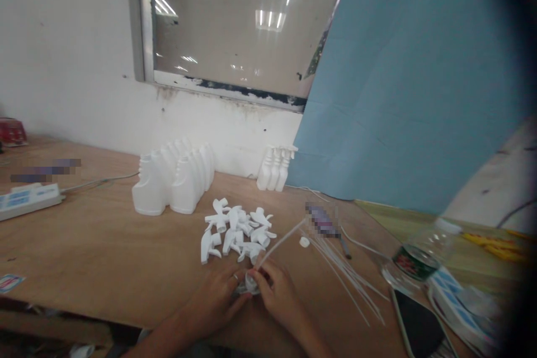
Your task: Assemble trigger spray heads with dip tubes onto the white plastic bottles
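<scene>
My left hand and my right hand meet near the table's front edge, both gripping one white trigger spray head. A thin white dip tube sticks up and to the right from that spray head. Just beyond my hands lies a pile of several white trigger spray heads. Several loose dip tubes lie fanned out to the right of my right hand.
Empty white bottles stand in rows on the wooden table by the wall, with three capped bottles further right. A power strip lies at left. A clear water bottle, a phone and a small white cap are at right.
</scene>
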`<action>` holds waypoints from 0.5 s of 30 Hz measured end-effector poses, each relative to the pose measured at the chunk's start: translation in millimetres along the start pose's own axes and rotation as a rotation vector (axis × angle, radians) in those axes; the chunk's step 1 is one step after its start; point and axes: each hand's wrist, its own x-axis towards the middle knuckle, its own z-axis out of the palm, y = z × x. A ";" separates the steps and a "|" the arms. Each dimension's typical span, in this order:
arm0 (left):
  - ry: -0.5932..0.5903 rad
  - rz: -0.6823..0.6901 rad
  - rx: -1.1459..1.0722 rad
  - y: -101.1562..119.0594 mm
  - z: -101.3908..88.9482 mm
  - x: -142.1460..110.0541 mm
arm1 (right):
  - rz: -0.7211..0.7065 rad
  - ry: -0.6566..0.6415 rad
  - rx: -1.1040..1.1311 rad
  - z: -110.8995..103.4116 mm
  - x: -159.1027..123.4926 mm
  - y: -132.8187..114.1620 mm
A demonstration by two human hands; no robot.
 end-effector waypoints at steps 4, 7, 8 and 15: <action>-0.021 -0.014 0.006 1.9 -1.2 0.9 | 0.066 0.005 0.055 5.2 -1.4 8.1; -0.026 -0.010 -0.015 2.4 -0.9 1.0 | 0.081 0.009 0.055 9.2 -2.4 12.6; -0.021 -0.007 -0.022 2.3 -0.3 0.9 | 0.079 0.011 0.054 10.0 -2.3 13.2; 0.083 0.029 0.020 -2.7 6.8 -1.4 | 0.006 0.029 0.082 2.1 -4.9 10.3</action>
